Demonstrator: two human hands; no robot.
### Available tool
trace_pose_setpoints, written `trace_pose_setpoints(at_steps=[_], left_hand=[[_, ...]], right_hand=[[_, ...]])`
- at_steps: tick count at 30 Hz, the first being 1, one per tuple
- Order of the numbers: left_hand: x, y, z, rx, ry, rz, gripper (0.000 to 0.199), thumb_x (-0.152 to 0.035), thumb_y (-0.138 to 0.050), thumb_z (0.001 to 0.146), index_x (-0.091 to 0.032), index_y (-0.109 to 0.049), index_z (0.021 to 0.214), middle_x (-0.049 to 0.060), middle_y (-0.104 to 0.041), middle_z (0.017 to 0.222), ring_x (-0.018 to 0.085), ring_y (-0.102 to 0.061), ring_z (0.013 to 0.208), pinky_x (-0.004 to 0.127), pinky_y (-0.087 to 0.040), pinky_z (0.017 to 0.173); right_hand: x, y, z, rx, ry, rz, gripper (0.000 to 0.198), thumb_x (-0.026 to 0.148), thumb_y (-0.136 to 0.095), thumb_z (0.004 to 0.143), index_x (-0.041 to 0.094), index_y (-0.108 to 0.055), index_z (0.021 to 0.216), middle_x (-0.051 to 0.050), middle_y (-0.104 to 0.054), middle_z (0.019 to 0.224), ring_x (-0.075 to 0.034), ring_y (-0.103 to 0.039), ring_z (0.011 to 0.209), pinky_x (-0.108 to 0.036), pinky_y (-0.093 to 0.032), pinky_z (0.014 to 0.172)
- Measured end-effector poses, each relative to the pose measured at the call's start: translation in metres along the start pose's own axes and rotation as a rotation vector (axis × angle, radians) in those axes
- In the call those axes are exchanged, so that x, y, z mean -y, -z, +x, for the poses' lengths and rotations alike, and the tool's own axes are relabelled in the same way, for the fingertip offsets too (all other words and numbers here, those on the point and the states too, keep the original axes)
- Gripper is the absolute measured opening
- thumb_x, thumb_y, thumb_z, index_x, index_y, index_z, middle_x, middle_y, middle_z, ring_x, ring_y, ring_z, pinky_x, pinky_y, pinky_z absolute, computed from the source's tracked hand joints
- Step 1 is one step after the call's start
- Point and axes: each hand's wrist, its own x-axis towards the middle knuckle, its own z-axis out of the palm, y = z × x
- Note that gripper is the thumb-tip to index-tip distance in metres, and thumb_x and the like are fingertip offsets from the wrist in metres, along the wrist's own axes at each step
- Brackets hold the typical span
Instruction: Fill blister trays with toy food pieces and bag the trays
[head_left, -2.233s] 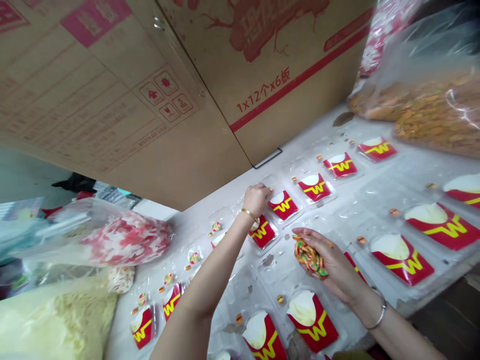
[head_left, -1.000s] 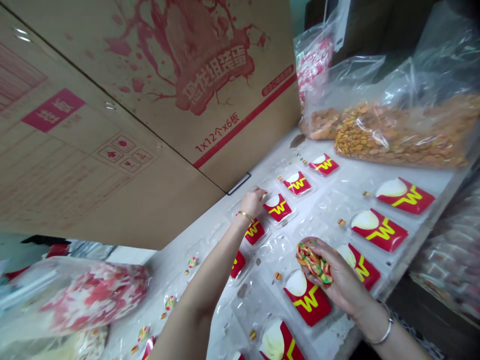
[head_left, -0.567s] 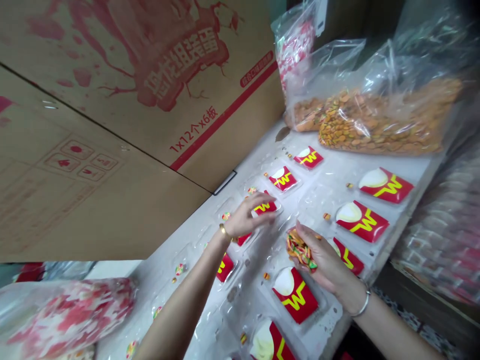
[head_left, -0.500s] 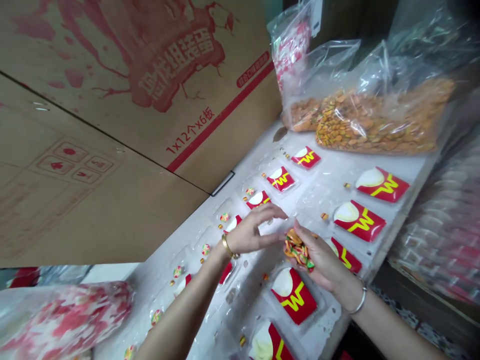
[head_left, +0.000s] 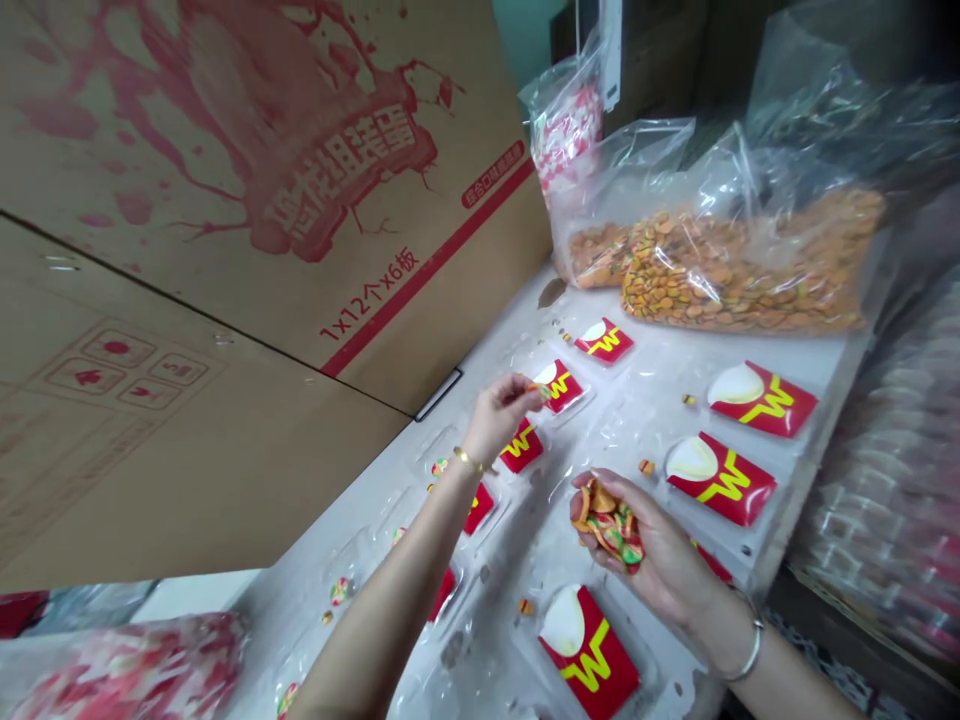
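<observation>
My left hand (head_left: pixel 501 412), with a gold bracelet at the wrist, reaches over the back row of clear plastic trays. Its thumb and fingers pinch a small round coloured piece (head_left: pixel 541 392) beside a red fries-box shape (head_left: pixel 562 384) with a yellow W. My right hand (head_left: pixel 660 555) is cupped, palm up, around a handful of small orange, red and green pieces (head_left: pixel 611 525). It hovers over the front row, near another red fries-box shape (head_left: pixel 589 650) in its tray. Little burger-like pieces (head_left: pixel 526 607) and round pizza-like pieces (head_left: pixel 340 591) lie in tray hollows.
A large printed carton (head_left: pixel 352 300) walls off the left side. Clear bags of orange pieces (head_left: pixel 735 280) stand at the table's far end. Bags of pink-and-white pieces lie at lower left (head_left: pixel 142 665) and far back (head_left: pixel 570 135). Stacked clear packs (head_left: pixel 892 480) are at right.
My left hand has moved away from my right hand, up and toward the back row, with a piece in its fingertips. My right hand still cups the handful. The view has shifted slightly.
</observation>
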Motion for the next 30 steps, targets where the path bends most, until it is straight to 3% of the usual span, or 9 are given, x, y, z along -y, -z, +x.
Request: trace_pose_setpoints(at_steps=[2, 5, 11, 16, 19, 23, 25, 28, 30], left_hand=[[0.016, 0.008, 0.042, -0.147, 0.037, 0.12, 0.009, -0.023, -0.058, 0.078, -0.015, -0.059, 0.08, 0.002, -0.062, 0.07, 0.011, -0.057, 0.065, 0.024, -0.045, 0.066], [0.035, 0.018, 0.093, -0.231, 0.065, 0.276, 0.006, -0.017, -0.057, 0.074, -0.014, -0.058, 0.079, 0.0, -0.06, 0.066, 0.011, -0.054, 0.06, 0.024, -0.043, 0.061], [0.051, 0.017, 0.124, -0.194, 0.028, 0.483, 0.006, -0.011, -0.061, 0.065, -0.016, -0.058, 0.065, -0.001, -0.056, 0.063, 0.012, -0.05, 0.061, 0.026, -0.04, 0.064], [0.045, 0.01, 0.114, -0.2, -0.096, 0.703, 0.01, -0.012, -0.057, 0.073, -0.018, -0.063, 0.067, 0.004, -0.058, 0.081, 0.017, -0.053, 0.08, 0.033, -0.037, 0.084], [0.025, 0.003, 0.09, -0.144, -0.189, 0.692, 0.014, -0.024, -0.053, 0.083, -0.018, -0.066, 0.085, 0.005, -0.06, 0.089, 0.017, -0.054, 0.08, 0.032, -0.038, 0.082], [-0.016, -0.014, 0.029, 0.349, -0.117, 0.342, 0.024, -0.042, -0.058, 0.082, -0.019, -0.065, 0.083, 0.003, -0.062, 0.08, 0.014, -0.054, 0.074, 0.025, -0.041, 0.07], [-0.031, -0.023, 0.003, 0.492, -0.056, 0.233, 0.024, -0.042, -0.065, 0.077, -0.018, -0.064, 0.078, 0.002, -0.062, 0.077, 0.013, -0.054, 0.073, 0.025, -0.041, 0.068], [-0.036, -0.031, -0.006, 0.469, 0.032, 0.051, 0.022, -0.039, -0.065, 0.077, -0.017, -0.061, 0.077, 0.002, -0.061, 0.074, 0.011, -0.053, 0.068, 0.024, -0.042, 0.066], [-0.029, -0.031, 0.015, 0.352, 0.037, -0.046, 0.021, -0.037, -0.066, 0.076, -0.017, -0.059, 0.078, 0.001, -0.06, 0.072, 0.01, -0.052, 0.065, 0.023, -0.042, 0.064]], right_hand=[[0.007, 0.003, -0.001, -0.021, 0.023, 0.007, 0.021, 0.033, -0.063, 0.078, 0.021, -0.061, 0.095, -0.002, -0.065, 0.077, -0.012, -0.057, 0.057, -0.018, -0.034, 0.042], [0.014, 0.01, -0.003, -0.085, 0.054, -0.028, 0.023, 0.03, -0.066, 0.075, 0.022, -0.061, 0.096, -0.002, -0.065, 0.079, -0.013, -0.058, 0.06, -0.019, -0.037, 0.045], [0.022, 0.015, 0.0, -0.139, 0.102, -0.128, 0.028, 0.035, -0.07, 0.076, 0.025, -0.059, 0.099, -0.003, -0.065, 0.084, -0.013, -0.057, 0.063, -0.019, -0.038, 0.047], [0.029, 0.008, 0.01, -0.156, 0.134, -0.075, 0.03, 0.04, -0.071, 0.075, 0.025, -0.058, 0.097, -0.003, -0.065, 0.083, -0.012, -0.057, 0.058, -0.019, -0.036, 0.044], [0.032, 0.003, 0.015, -0.147, 0.182, -0.067, 0.027, 0.043, -0.066, 0.079, 0.023, -0.057, 0.095, -0.003, -0.065, 0.08, -0.011, -0.056, 0.055, -0.019, -0.035, 0.042], [0.034, -0.001, 0.021, -0.125, 0.292, -0.089, 0.024, 0.044, -0.06, 0.084, 0.024, -0.053, 0.094, -0.001, -0.062, 0.078, -0.012, -0.057, 0.056, -0.019, -0.033, 0.041], [0.035, -0.001, 0.022, -0.112, 0.329, -0.092, 0.023, 0.045, -0.059, 0.084, 0.025, -0.052, 0.092, 0.0, -0.061, 0.077, -0.012, -0.057, 0.056, -0.019, -0.032, 0.041], [0.037, -0.001, 0.023, -0.123, 0.348, -0.089, 0.025, 0.047, -0.059, 0.084, 0.024, -0.05, 0.089, 0.0, -0.061, 0.076, -0.011, -0.055, 0.054, -0.019, -0.031, 0.04], [0.038, 0.001, 0.022, -0.139, 0.353, -0.08, 0.027, 0.047, -0.06, 0.083, 0.024, -0.048, 0.085, 0.0, -0.06, 0.075, -0.01, -0.051, 0.05, -0.019, -0.029, 0.039]])
